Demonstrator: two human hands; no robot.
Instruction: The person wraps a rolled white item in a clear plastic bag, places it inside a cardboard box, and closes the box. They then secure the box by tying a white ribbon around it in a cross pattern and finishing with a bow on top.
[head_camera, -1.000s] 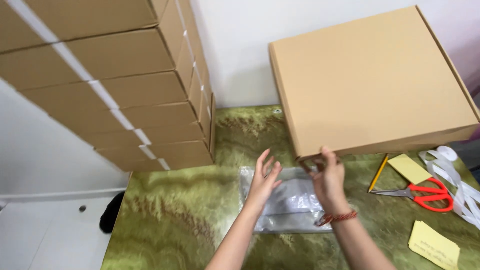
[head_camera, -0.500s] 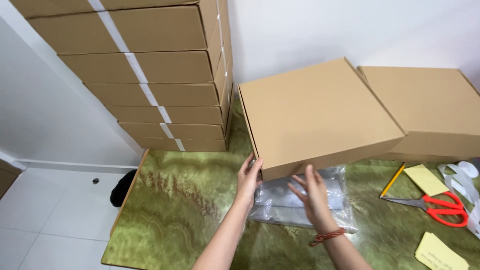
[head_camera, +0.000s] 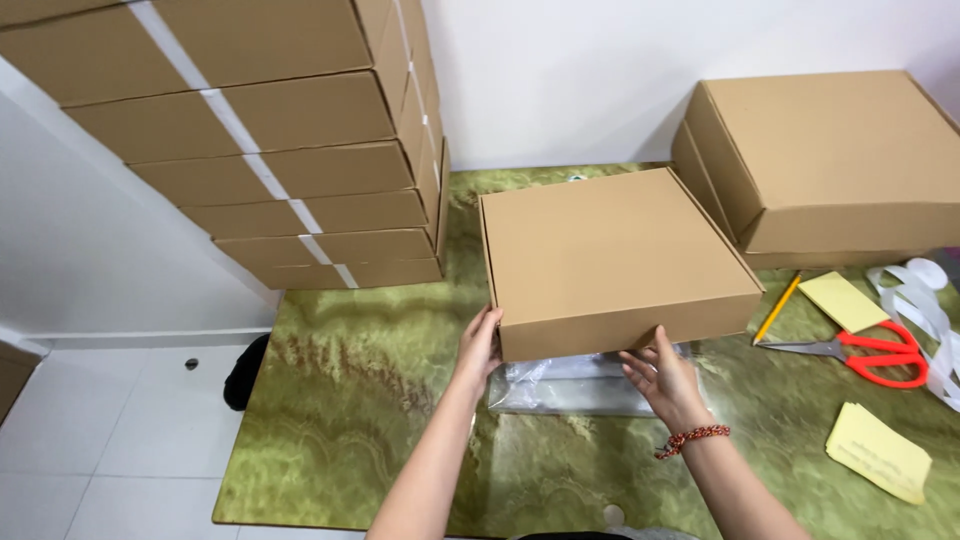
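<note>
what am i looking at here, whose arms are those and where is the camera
The camera sits on a person's head and looks down, so the two bare arms are that person's own. The left hand and right hand hold a flat cardboard box by its near edge, above a clear plastic bag on the green marbled table. A stack of flat boxes stands to the left, two more boxes to the right, beside red scissors, a pencil and yellow notes.
</note>
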